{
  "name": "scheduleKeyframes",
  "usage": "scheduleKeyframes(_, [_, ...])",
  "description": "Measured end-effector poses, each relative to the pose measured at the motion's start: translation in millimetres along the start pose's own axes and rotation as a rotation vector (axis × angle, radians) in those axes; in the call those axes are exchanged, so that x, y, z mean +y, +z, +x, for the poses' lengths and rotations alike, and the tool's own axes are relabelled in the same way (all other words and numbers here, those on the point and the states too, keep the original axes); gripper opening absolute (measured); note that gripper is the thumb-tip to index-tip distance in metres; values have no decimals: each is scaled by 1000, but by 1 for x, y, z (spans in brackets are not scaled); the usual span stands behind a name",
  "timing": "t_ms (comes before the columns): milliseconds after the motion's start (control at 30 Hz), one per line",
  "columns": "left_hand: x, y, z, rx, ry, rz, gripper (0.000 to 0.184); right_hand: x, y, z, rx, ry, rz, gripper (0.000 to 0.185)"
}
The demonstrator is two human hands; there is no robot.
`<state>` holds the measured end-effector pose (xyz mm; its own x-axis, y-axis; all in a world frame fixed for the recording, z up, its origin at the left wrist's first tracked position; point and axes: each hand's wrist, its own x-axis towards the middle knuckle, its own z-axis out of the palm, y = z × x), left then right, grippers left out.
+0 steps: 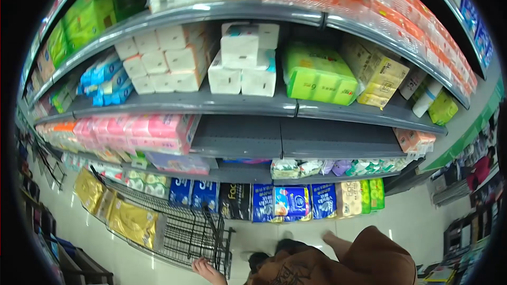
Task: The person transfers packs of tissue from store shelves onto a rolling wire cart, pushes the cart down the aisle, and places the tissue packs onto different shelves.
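My left hand (208, 270) is at the near edge of a black wire shopping cart (185, 232), its fingers stretched out and slightly apart. The fingertips overlap the cart's rim; firm contact is hard to judge. Inside the cart's far left part lie shiny gold packages (132, 224). On my right, a bare forearm comes out of a brown sleeve (380, 253), with my right hand (328, 236) low by my body. Its fingers are too small and blurred to read. No object shows in it.
Ahead stands a curved grey shelf unit (237, 106) with tissue packs: a green pack (321, 76), white packs (242, 76), pink packs (142, 131). Blue packs (264, 206) line the floor at its base. Clothing racks (478, 179) stand far right.
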<state>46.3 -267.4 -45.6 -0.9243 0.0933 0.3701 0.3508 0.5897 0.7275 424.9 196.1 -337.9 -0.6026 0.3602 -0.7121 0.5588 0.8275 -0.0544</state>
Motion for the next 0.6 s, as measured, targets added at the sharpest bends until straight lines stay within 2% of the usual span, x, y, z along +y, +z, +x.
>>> scheduleKeyframes(67, [-11, 2, -4, -18, -78, -105, 21, 15, 14, -87, -124, 352, 401, 15])
scheduleKeyframes(100, [-11, -5, -1, -65, -3, 58, 29, 22, 22, -117, -140, 474, 540, 16])
scheduleKeyframes(133, [-10, -13, -1, -112, 68, 222, 37, 23, 28, -135, -139, 540, 634, 17])
scheduleKeyframes(167, [-24, -8, -5, -121, 64, 227, 31, 23, 34, -148, -140, 586, 705, 18])
scheduleKeyframes(233, [3, -9, -1, -76, 32, 362, 28, 16, 46, -160, -116, 604, 782, 20])
scheduleKeyframes(300, [32, -3, -4, -46, -27, 509, 21, 7, 45, -143, -20, 497, 759, 22])
scheduleKeyframes(367, [30, 25, 0, 44, 15, 328, 24, 1, 6, -90, 219, 205, 584, 25])
scheduleKeyframes(400, [30, 29, -6, 87, 33, 244, 25, 6, -36, -71, 292, 14, 508, 25])
scheduleKeyframes(433, [57, 32, -10, -39, -44, 328, 38, -20, -109, -96, 407, 122, 1243, 22])
scheduleKeyframes(467, [96, 36, -14, -27, -48, 213, 52, -30, -161, -99, 573, -46, 1379, 18])
scheduleKeyframes(500, [103, 39, -15, -35, -23, 380, 53, -31, -202, -97, 705, -146, 1315, 19])
scheduleKeyframes(533, [95, 43, -14, -32, -51, 383, 52, -43, -268, -141, 601, -213, 1468, 22])
scheduleKeyframes(567, [100, 46, -12, 20, -110, 415, 51, -45, -293, -147, 601, -304, 1619, 22])
scheduleKeyframes(600, [91, 49, -12, 68, -74, 382, 46, -43, -309, -155, 617, -345, 1638, 23])
